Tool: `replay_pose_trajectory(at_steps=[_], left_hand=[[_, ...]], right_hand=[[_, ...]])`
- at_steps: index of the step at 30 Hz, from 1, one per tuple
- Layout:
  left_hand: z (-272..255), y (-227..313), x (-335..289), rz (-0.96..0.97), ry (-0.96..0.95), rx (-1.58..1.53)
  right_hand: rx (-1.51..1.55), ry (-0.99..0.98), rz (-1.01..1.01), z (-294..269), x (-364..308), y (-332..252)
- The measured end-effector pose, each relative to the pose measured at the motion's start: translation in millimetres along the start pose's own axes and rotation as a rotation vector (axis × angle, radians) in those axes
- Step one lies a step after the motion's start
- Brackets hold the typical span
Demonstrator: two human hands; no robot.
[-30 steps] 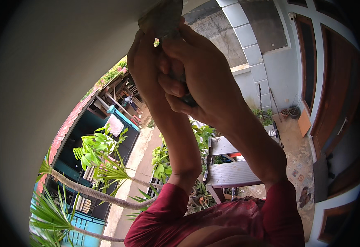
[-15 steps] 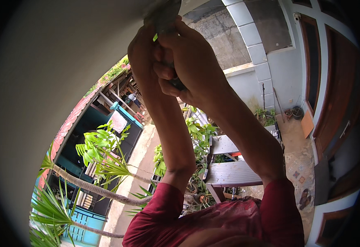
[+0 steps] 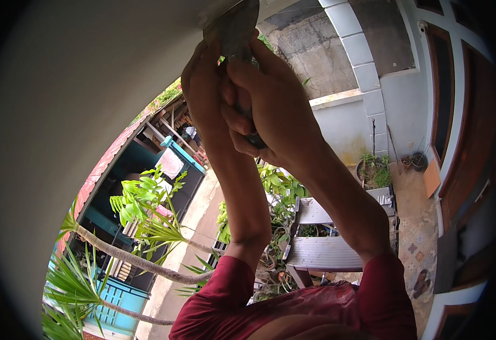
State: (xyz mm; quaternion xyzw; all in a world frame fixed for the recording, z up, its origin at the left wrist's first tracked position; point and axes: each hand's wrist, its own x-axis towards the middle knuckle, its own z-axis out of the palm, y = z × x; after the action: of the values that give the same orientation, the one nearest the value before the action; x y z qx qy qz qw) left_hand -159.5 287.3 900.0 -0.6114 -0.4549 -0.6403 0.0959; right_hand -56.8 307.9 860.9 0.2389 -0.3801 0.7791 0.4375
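Overhead, a putty knife (image 3: pixel 233 25) with a broad, stained grey blade touches the pale ceiling-like surface (image 3: pixel 100 62). My right hand (image 3: pixel 270 90) is wrapped round its handle, whose dark end shows below the curled fingers. My left hand (image 3: pixel 199 76) is raised beside it, with its fingers up against the base of the blade on the left side. Much of the left fingers is hidden behind the knife and the right hand. Both forearms reach upward in short red sleeves.
Below me stands a metal ladder (image 3: pixel 327 253) with flat treads, among potted plants (image 3: pixel 284 187). Curving palm trunks (image 3: pixel 140 263) rise at the left. A grey-white wall (image 3: pixel 338 124) and brown wooden doors (image 3: pixel 469 113) stand at the right, with sandals (image 3: pixel 422 283) on the tiled floor.
Both hands and the putty knife have shifted slightly right and downward in the picture, and more of the blade shows. The surroundings have also shifted a little. The right hand's grip is unchanged.
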Motion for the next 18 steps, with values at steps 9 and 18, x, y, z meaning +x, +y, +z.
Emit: replay_pose_trajectory(at_steps=[9,18], left_hand=[[3,-12,16,-0.240,0.207,-0.156],[-1,-46,38,-0.284,0.227,-0.149]], right_hand=[[0.106,0.020,0.127,-7,14,-2],[0.119,0.036,0.157,-31,46,11]])
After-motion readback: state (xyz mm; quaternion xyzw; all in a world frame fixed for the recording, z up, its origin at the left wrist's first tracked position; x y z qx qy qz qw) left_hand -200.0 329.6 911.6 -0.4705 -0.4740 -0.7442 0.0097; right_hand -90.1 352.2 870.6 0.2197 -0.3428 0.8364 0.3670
